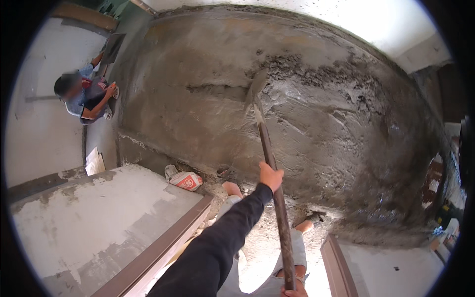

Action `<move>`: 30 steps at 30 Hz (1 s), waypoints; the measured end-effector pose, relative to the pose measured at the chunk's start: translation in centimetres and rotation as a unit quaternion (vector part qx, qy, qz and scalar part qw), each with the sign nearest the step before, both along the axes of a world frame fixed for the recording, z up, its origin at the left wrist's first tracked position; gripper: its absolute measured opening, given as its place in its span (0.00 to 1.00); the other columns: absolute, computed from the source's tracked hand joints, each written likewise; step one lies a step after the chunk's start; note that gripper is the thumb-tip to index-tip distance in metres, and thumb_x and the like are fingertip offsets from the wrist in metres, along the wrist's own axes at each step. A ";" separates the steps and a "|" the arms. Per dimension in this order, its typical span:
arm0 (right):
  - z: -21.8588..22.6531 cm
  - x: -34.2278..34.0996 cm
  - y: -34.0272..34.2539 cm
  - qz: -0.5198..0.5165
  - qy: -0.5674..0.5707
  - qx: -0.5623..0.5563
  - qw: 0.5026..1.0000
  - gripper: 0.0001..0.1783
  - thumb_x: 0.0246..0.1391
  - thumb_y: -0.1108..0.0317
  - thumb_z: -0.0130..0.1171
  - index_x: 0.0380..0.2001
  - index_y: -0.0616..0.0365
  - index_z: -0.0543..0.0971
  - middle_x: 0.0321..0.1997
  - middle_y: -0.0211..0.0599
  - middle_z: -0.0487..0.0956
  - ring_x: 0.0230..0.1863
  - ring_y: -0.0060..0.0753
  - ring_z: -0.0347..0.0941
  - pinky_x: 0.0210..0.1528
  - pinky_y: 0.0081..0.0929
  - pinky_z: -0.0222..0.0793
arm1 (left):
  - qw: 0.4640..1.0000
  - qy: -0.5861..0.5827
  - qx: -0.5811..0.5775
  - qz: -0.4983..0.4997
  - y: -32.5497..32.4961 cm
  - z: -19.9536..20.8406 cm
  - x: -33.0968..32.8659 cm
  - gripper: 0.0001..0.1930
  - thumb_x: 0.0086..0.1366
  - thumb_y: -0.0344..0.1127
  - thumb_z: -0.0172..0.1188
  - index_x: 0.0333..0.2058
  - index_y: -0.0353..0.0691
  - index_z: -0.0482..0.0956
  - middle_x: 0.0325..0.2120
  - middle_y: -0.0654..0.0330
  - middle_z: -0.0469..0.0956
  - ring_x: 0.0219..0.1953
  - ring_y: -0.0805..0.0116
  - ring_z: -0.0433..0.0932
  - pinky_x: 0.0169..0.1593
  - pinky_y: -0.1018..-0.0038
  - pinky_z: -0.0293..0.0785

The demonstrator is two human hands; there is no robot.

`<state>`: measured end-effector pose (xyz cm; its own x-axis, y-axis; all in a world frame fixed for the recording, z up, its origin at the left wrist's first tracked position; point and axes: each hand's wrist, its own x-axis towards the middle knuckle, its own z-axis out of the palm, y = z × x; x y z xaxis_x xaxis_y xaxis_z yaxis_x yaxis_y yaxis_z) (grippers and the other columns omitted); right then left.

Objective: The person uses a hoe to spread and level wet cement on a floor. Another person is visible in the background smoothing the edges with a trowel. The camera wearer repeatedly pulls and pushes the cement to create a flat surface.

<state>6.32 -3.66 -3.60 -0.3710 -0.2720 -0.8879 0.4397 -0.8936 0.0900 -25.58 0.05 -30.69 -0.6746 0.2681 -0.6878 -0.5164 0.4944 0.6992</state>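
right now, the left hand is wrapped firmly around the middle of a long-handled tool, and the right hand, partly cut off by the lower rim of the view, clasps its near end. beyond the left hand, the shaft crosses the near edge of the wet cement bed, its blade resting nearer the bed's far edge, just left of a dark lumpy heap.

Wet grey mortar covers much of the floor; dark, rough lumps sit right of the hoe, and a white-and-red bag lies left of the hoe.
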 end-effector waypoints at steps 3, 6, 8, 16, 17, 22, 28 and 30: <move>1.4 7.0 0.9 0.199 -0.049 0.260 0.943 0.13 0.40 0.66 0.63 0.24 0.64 0.74 0.15 0.33 0.71 0.13 0.23 0.66 0.15 0.25 0.62 | 0.953 -0.230 0.167 0.103 -0.4 5.4 7.4 0.14 0.50 0.26 0.56 0.32 0.35 0.60 0.18 0.56 0.68 0.22 0.66 0.73 0.25 0.68 0.71; 0.7 14.5 -0.4 0.402 -0.145 0.529 0.733 0.19 0.37 0.61 0.66 0.30 0.62 0.74 0.18 0.43 0.75 0.21 0.41 0.73 0.26 0.35 0.68 | 0.849 -0.440 0.188 0.225 0.3 6.2 10.6 0.08 0.57 0.31 0.56 0.28 0.40 0.64 0.17 0.62 0.65 0.22 0.67 0.70 0.27 0.69 0.70; 0.9 14.7 0.4 0.438 -0.180 0.577 0.666 0.23 0.37 0.59 0.68 0.34 0.60 0.73 0.25 0.46 0.76 0.25 0.43 0.74 0.28 0.35 0.69 | 0.823 -0.457 0.250 0.225 0.8 6.3 11.5 0.09 0.59 0.37 0.55 0.24 0.43 0.65 0.16 0.64 0.65 0.22 0.69 0.69 0.27 0.70 0.69; -0.8 3.5 7.7 0.343 -0.013 0.474 0.811 0.14 0.44 0.65 0.59 0.28 0.65 0.72 0.17 0.42 0.73 0.16 0.36 0.70 0.20 0.31 0.64 | 0.775 -0.380 0.487 0.134 9.5 5.7 2.3 0.13 0.61 0.45 0.54 0.26 0.41 0.69 0.16 0.63 0.68 0.17 0.69 0.68 0.20 0.71 0.67; -1.8 1.8 8.0 0.417 -0.044 0.554 0.719 0.13 0.43 0.69 0.58 0.30 0.68 0.72 0.17 0.47 0.73 0.19 0.46 0.72 0.23 0.33 0.66 | 0.852 -0.307 0.403 0.130 11.1 6.7 -0.4 0.13 0.60 0.43 0.56 0.27 0.40 0.70 0.17 0.62 0.70 0.17 0.68 0.70 0.20 0.69 0.68; -5.8 -10.1 6.8 0.217 -0.046 0.711 0.667 0.17 0.44 0.70 0.57 0.38 0.66 0.68 0.31 0.50 0.75 0.24 0.51 0.73 0.30 0.40 0.69 | 0.998 -0.005 -0.015 -0.064 17.1 -0.9 -9.5 0.23 0.48 0.38 0.67 0.34 0.26 0.68 0.27 0.48 0.74 0.29 0.59 0.74 0.32 0.67 0.70; -7.2 -11.6 2.2 -0.003 0.006 0.189 0.982 0.10 0.47 0.70 0.56 0.30 0.65 0.68 0.19 0.32 0.71 0.20 0.21 0.68 0.22 0.19 0.63 | 0.938 0.160 -0.148 -0.270 13.1 -2.4 -5.0 0.24 0.51 0.30 0.56 0.43 0.22 0.59 0.39 0.32 0.72 0.45 0.41 0.72 0.49 0.61 0.69; -6.0 -9.1 -0.4 0.032 -0.035 0.198 0.979 0.07 0.48 0.71 0.54 0.28 0.63 0.69 0.17 0.30 0.71 0.18 0.20 0.67 0.20 0.19 0.61 | 0.940 0.156 -0.136 -0.270 12.6 0.3 -4.2 0.22 0.52 0.29 0.55 0.43 0.23 0.59 0.39 0.32 0.71 0.46 0.40 0.71 0.49 0.61 0.68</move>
<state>-2.76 -4.10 -9.57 -0.2998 0.0790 -0.9507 0.5004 -0.8354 -0.2272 -29.73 12.66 -30.37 -0.6719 0.4713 -0.5713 0.0704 0.8085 0.5843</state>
